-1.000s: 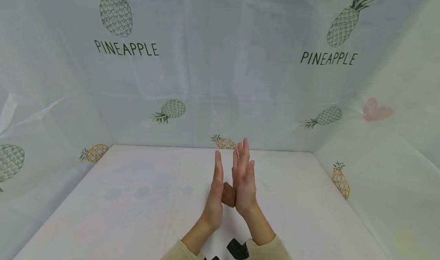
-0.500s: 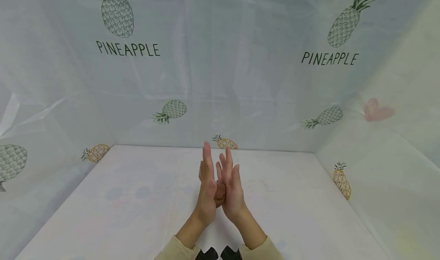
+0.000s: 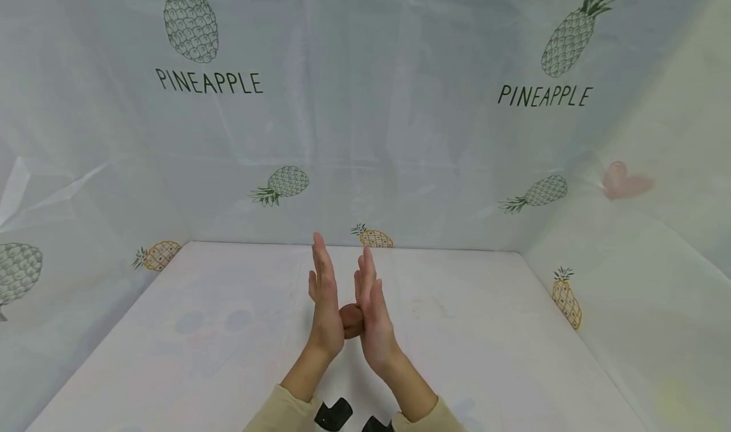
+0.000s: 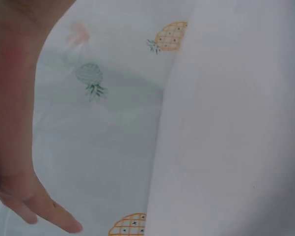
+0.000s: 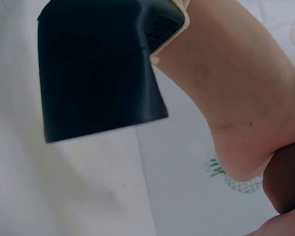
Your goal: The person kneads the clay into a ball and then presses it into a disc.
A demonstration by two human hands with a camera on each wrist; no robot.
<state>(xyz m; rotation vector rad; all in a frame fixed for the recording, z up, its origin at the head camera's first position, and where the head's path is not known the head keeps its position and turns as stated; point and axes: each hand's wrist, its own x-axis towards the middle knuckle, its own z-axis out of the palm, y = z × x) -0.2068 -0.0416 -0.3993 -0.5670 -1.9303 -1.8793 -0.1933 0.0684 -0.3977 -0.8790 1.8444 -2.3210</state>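
Brown lump: rounded piece (image 3: 351, 320), sandwiched between both palms, over the middle of the tabletop, slightly left of centre
Left hand: (image 3: 325, 308) on lump's left side, palm touching it, fingers straight, pointing up and far; not curled round it
Right hand: (image 3: 374, 318) on lump's right side, palm touching it, fingers also straight; right wrist view shows the palm's heel against the lump
Sleeves: beige (image 3: 285, 410), both forearms, near edge
Wrist pieces: black (image 3: 334, 414), one beside each sleeve
Tabletop: whitish (image 3: 485, 356), faint blotches at left
Backdrop: pale sheet (image 3: 365, 102), far side, pineapple prints and lettering
Heart: pink (image 3: 625, 183), far right
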